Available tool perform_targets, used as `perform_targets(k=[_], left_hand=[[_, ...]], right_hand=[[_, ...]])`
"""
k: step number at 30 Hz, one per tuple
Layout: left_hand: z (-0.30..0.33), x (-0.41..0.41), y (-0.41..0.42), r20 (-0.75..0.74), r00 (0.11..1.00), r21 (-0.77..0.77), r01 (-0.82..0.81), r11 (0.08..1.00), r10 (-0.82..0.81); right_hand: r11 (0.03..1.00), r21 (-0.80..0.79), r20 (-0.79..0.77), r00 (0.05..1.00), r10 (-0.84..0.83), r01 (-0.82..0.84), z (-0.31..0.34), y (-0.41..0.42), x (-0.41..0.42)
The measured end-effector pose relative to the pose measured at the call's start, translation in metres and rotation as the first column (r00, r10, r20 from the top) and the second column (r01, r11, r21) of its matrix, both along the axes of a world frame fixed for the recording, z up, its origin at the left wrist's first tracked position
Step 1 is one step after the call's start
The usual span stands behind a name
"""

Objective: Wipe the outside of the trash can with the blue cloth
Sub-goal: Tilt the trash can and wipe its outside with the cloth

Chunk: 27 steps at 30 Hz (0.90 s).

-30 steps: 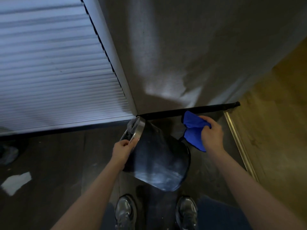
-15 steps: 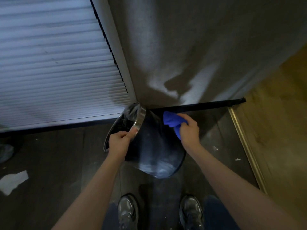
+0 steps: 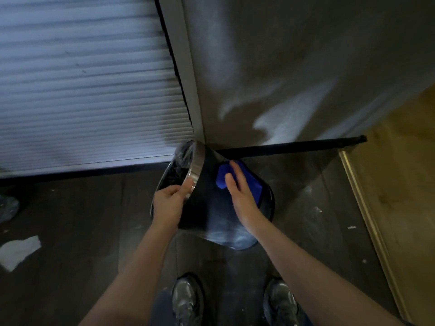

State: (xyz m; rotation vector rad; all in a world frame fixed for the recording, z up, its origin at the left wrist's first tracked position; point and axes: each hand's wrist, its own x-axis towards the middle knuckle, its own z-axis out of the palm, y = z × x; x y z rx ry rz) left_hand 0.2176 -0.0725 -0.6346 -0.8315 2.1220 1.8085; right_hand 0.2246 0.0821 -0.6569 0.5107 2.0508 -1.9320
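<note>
A small black trash can (image 3: pixel 211 215) with a silver rim is tipped over to the left on the dark floor, its mouth facing the blinds. A dark liner shows inside the mouth. My left hand (image 3: pixel 169 203) grips the silver rim from below. The blue cloth (image 3: pixel 253 182) lies flat on the can's upper side wall. My right hand (image 3: pixel 237 194) presses on the cloth with fingers stretched out, covering its middle.
White blinds (image 3: pixel 89 85) hang at the left and a grey wall (image 3: pixel 294 67) stands behind the can. A crumpled white paper (image 3: pixel 20 250) lies on the floor at left. A gold threshold strip (image 3: pixel 367 215) borders wooden flooring at right. My shoes (image 3: pixel 186 300) are just below the can.
My right hand brought the blue cloth from beside the can onto its side wall and flattened out on it. My left hand kept hold of the rim and the can stayed tipped.
</note>
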Motion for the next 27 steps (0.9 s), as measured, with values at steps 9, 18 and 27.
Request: perform_targets(k=[9,18,27], left_hand=[[0.000,0.012,-0.008,-0.042,0.993,-0.069,0.109,0.992,-0.112],[-0.005,0.010,-0.011,-0.061,0.981,-0.191,0.168,0.967,-0.183],[-0.002,0.015,-0.013,-0.055,0.968,-0.190,0.231,0.954,-0.245]], right_hand=[[0.898,0.440,0.129,0.990,-0.060,-0.002,-0.036,0.010,-0.019],[0.912,0.410,-0.249,0.965,0.081,0.029,-0.004,-0.053,-0.030],[0.836,0.548,-0.268,0.953,0.140,0.031,-0.053,0.006,0.012]])
